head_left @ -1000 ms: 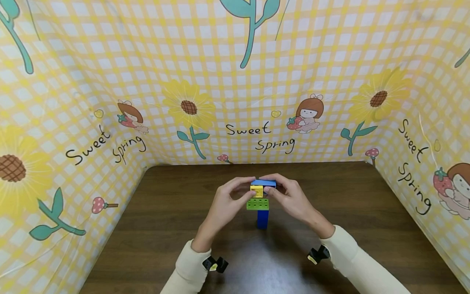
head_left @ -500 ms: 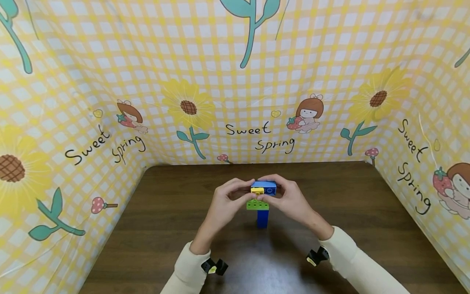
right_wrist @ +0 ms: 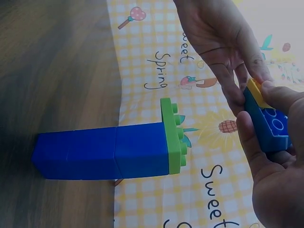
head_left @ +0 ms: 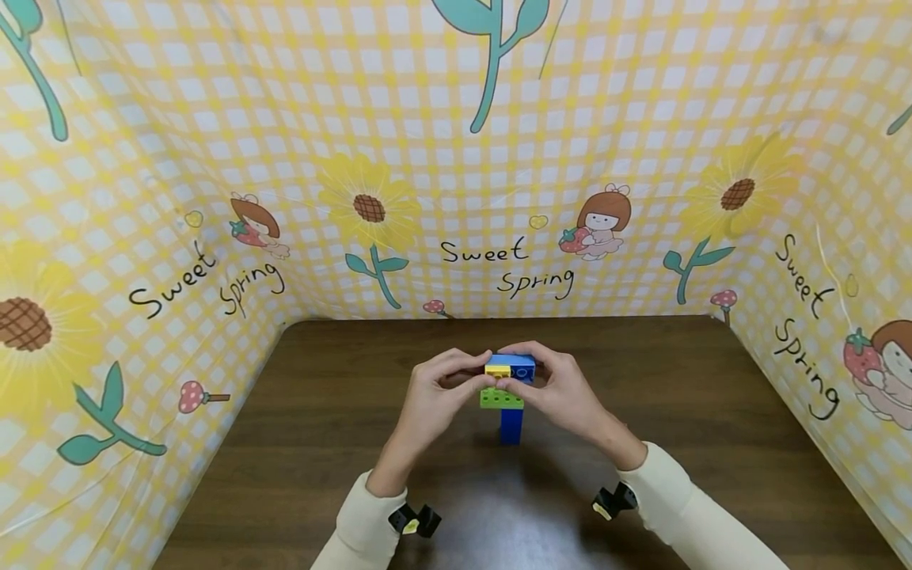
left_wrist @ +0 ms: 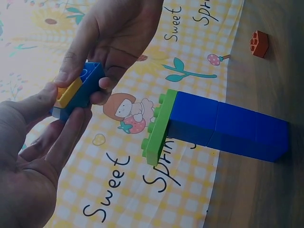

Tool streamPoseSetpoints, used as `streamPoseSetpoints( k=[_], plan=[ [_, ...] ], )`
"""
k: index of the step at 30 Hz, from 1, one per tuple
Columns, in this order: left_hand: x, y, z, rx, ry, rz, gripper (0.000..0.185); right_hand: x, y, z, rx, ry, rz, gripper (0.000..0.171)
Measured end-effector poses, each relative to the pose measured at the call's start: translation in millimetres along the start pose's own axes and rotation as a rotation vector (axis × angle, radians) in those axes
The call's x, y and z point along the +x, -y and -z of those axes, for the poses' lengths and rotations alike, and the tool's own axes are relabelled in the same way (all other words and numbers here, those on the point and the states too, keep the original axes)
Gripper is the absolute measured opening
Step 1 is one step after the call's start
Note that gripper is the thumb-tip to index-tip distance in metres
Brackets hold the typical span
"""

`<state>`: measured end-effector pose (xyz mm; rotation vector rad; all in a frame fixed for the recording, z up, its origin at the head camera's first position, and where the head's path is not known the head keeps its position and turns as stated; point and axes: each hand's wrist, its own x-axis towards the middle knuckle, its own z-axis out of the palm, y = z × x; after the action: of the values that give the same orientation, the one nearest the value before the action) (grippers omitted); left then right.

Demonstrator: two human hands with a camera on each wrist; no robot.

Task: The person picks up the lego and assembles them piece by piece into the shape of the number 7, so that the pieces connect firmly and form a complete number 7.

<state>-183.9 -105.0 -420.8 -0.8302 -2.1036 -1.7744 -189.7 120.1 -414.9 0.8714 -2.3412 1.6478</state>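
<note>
Two blocks, yellow block (head_left: 498,370) and blue block (head_left: 522,366), pinched together above mid-table by left hand (head_left: 433,398) and right hand (head_left: 563,394), not yet seated on green plate (head_left: 501,398) capping blue tower (head_left: 510,425).

My head view is bright, evenly lit and sharp, with bowed edges. I see soft sheen on the table (head_left: 342,443). Both wrist views are dimmer, bluish, slightly soft.
</note>
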Motion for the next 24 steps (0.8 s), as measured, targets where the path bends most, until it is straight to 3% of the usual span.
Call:
streamPoseSetpoints(
  k=[12,18,24],
  plan=[
    [-2.4,6.4,-3.2,-0.069,-0.044,-0.043,0.025,3.7,0.1,-1.9,-0.011,-0.005,0.024,0.036],
    [-0.9,4.7,-0.2,-0.103,0.015,0.056,0.029,3.0,-0.6,-2.3,-0.015,-0.011,0.019,0.038],
    [2.9,-0.9,5.7,-0.174,0.119,0.163,0.040,3.8,-4.1,-4.4,-0.062,-0.037,0.120,0.040]
  ],
)
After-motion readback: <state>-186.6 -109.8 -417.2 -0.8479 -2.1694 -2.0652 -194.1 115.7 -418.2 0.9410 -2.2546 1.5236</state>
